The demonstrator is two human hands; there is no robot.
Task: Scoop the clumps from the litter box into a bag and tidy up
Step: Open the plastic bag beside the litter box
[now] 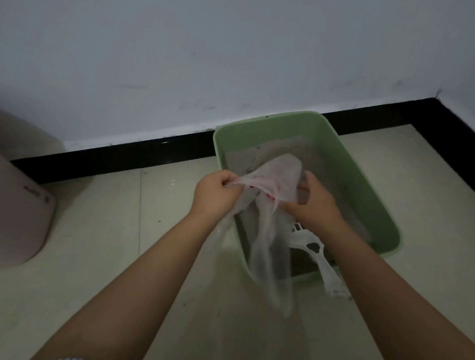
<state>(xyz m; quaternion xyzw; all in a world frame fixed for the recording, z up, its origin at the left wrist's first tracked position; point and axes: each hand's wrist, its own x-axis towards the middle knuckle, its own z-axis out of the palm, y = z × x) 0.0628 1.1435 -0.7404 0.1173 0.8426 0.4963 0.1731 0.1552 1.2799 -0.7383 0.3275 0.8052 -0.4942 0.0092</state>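
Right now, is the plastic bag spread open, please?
Not yet: both hands pinch the bag, pulling it apart; it hangs limp and crumpled.

Head view looks down, seemingly close, over dim floor.

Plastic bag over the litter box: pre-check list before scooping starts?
1. Left hand pinches the plastic bag edge: ok.
2. Right hand grips the other side: ok.
3. Bag mouth spread wide: not ok, film is bunched.
4. Bag held over the green litter box: ok.
5. White scoop lies in the box, within reach: ok.
6. Clumps located in the litter: cannot tell, too dim.
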